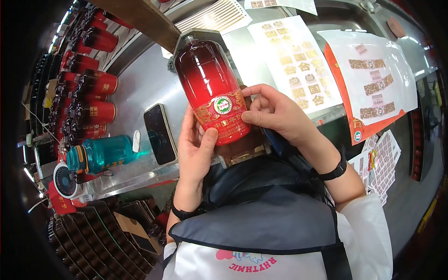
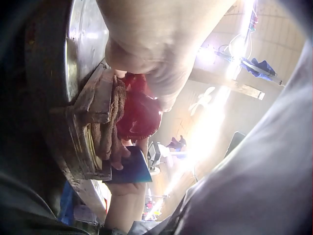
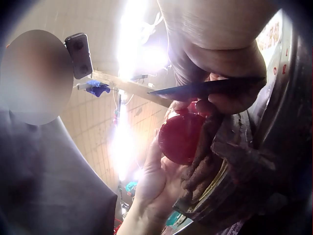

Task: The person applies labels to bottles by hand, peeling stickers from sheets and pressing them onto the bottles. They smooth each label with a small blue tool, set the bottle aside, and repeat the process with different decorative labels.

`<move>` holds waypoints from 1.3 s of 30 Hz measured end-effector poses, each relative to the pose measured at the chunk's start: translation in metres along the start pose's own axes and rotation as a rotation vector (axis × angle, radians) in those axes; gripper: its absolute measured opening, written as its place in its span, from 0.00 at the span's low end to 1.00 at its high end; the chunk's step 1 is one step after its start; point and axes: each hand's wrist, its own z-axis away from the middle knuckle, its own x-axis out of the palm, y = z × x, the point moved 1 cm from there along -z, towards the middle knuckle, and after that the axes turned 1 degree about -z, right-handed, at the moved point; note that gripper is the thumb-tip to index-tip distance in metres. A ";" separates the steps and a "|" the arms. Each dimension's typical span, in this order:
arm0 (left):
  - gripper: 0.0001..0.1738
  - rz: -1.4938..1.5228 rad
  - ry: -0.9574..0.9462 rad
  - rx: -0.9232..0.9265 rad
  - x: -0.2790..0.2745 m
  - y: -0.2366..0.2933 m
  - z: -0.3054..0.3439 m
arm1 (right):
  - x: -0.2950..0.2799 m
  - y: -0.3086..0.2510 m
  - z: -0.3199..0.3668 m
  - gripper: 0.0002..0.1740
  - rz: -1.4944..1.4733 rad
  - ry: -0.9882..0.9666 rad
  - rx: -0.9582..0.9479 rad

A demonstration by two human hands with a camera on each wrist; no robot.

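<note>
A glossy bottle [image 1: 203, 70], dark maroon at the neck and red lower down, lies tilted with its base toward the person. Round its lower body runs a red and gold label [image 1: 203, 113] with a round white and green emblem. My left hand [image 1: 193, 147] grips the bottle's left side, thumb on the front near the base. On the opposite side, my right hand [image 1: 275, 112] has its thumb and fingertips at the label's right end. A thin dark blue flat scraper [image 2: 133, 165] is held in that right hand. Brown cloth [image 2: 106, 129] lies beneath the bottle.
Gold sticker sheets [image 1: 298, 60] and a white sheet of ornate strips [image 1: 401, 70] lie to the right. Left are a phone [image 1: 160, 133], a teal water bottle [image 1: 109, 154], a small fan [image 1: 65, 180] and rows of red bottles [image 1: 100, 81]. A wooden beam [image 1: 140, 18] crosses above.
</note>
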 end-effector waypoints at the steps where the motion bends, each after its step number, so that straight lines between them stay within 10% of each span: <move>1: 0.43 -0.060 0.028 0.024 0.003 0.001 0.000 | 0.000 0.000 -0.001 0.25 -0.003 0.009 -0.014; 33: 0.43 -0.134 0.056 0.052 0.005 0.000 0.001 | -0.004 0.006 -0.002 0.23 0.032 0.038 -0.089; 39: 0.45 -0.091 -0.009 0.043 -0.001 -0.001 -0.001 | -0.049 -0.017 0.007 0.24 -0.176 0.305 -0.044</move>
